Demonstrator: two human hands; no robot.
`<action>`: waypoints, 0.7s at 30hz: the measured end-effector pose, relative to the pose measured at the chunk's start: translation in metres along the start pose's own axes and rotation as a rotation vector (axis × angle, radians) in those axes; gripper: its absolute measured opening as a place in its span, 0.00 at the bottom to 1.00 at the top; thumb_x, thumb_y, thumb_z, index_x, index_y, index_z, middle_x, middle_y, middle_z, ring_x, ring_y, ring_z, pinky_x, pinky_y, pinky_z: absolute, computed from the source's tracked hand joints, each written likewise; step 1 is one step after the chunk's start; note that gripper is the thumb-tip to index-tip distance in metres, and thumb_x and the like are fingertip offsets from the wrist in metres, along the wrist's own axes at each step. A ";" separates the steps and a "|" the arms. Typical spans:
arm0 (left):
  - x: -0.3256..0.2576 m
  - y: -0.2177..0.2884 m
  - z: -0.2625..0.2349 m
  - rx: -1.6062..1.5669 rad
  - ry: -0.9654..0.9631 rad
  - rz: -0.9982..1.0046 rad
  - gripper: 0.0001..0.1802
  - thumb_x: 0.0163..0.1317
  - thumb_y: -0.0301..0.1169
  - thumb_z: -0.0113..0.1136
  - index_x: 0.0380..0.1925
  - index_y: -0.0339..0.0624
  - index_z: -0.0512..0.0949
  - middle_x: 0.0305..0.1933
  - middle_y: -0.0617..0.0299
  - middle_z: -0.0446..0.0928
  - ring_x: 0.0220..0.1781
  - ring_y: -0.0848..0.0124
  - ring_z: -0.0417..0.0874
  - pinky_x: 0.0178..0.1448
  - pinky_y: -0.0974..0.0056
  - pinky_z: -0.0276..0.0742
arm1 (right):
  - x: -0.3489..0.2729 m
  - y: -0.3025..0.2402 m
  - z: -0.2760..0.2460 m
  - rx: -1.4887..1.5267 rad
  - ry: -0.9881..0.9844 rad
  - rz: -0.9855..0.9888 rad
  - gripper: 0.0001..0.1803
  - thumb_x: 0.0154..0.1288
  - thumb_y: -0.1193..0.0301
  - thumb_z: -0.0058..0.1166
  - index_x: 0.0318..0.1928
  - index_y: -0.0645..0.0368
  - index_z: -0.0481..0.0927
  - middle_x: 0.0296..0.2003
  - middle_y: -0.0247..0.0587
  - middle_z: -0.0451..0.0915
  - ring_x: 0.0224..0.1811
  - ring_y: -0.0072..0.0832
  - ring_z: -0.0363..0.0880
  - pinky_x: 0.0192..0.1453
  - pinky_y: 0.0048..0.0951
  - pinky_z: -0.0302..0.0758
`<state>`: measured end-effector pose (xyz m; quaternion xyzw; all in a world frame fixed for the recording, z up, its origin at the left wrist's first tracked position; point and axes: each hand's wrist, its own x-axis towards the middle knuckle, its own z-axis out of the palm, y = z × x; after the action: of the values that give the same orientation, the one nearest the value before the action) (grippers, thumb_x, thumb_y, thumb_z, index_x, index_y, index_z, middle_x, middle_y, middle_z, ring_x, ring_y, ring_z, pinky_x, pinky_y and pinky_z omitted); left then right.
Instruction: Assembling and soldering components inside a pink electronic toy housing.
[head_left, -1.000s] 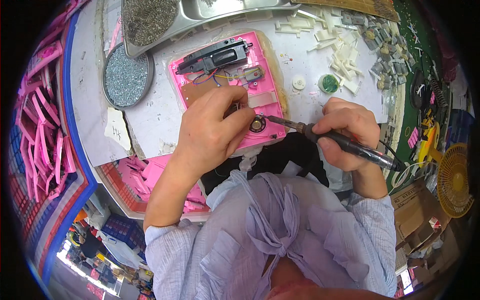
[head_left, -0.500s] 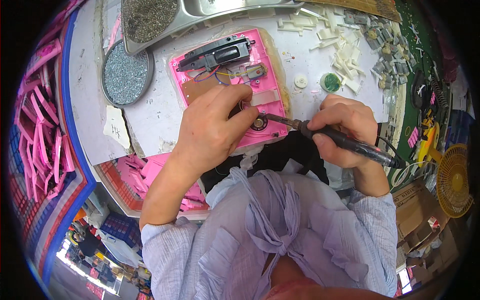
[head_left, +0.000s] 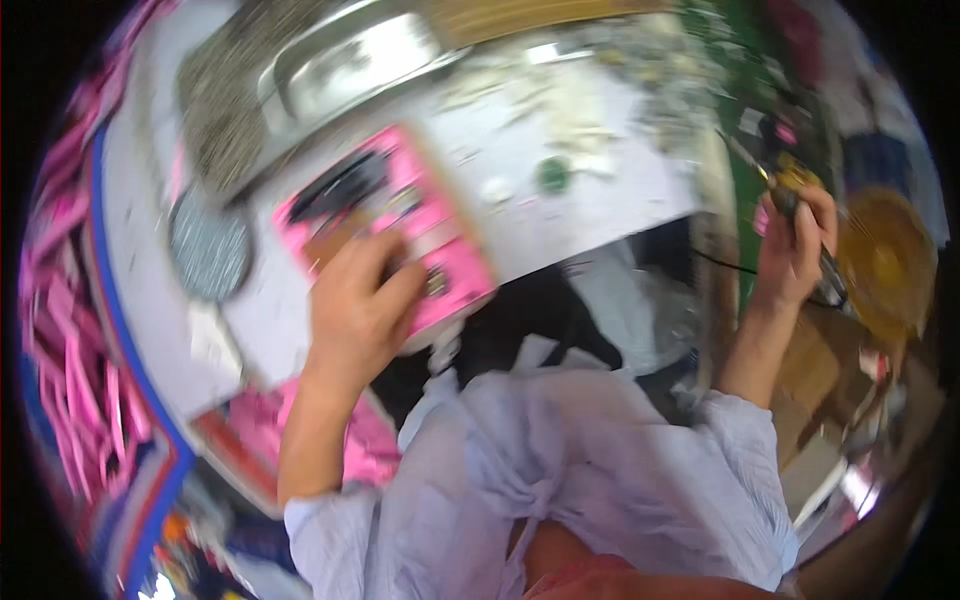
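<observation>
The picture is smeared by motion. My left hand [head_left: 355, 300] rests over the lower left part of a pink plastic housing [head_left: 455, 265]. Its thumb and index finger are apart, and I make out nothing between them; the other fingertips are hidden. Inside the housing are a black part [head_left: 340, 187], a brown board [head_left: 335, 237] and a small round part [head_left: 436, 281] near the thumb. Off to the far right, beyond the white worktop, my right hand [head_left: 800, 240] is closed around the handle of a soldering iron [head_left: 785, 198], its tip pointing up and left.
A round dish of small metal pieces [head_left: 210, 245] stands at the left, with a metal tray [head_left: 370, 55] behind. White plastic parts [head_left: 560, 105] and a green-filled little pot [head_left: 552, 175] lie beyond the housing. A yellow fan [head_left: 885, 250] stands at the right.
My right hand has carried the soldering iron from the round part away to the far right. My left thumb and index finger have drawn back from that part. The view has shifted.
</observation>
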<state>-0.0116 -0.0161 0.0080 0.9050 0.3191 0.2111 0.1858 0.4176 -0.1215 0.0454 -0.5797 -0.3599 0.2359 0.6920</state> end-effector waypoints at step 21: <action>-0.025 -0.003 -0.008 -0.194 0.288 -0.116 0.20 0.51 0.21 0.72 0.46 0.41 0.83 0.49 0.55 0.80 0.43 0.57 0.83 0.44 0.58 0.80 | 0.046 0.035 -0.071 0.513 0.044 0.483 0.20 0.78 0.67 0.56 0.63 0.65 0.74 0.30 0.26 0.68 0.29 0.16 0.64 0.33 0.20 0.63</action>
<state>-0.0346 -0.0284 0.0063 0.8233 0.3723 0.3571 0.2368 0.5049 -0.1249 0.0171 -0.4601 -0.1263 0.4630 0.7470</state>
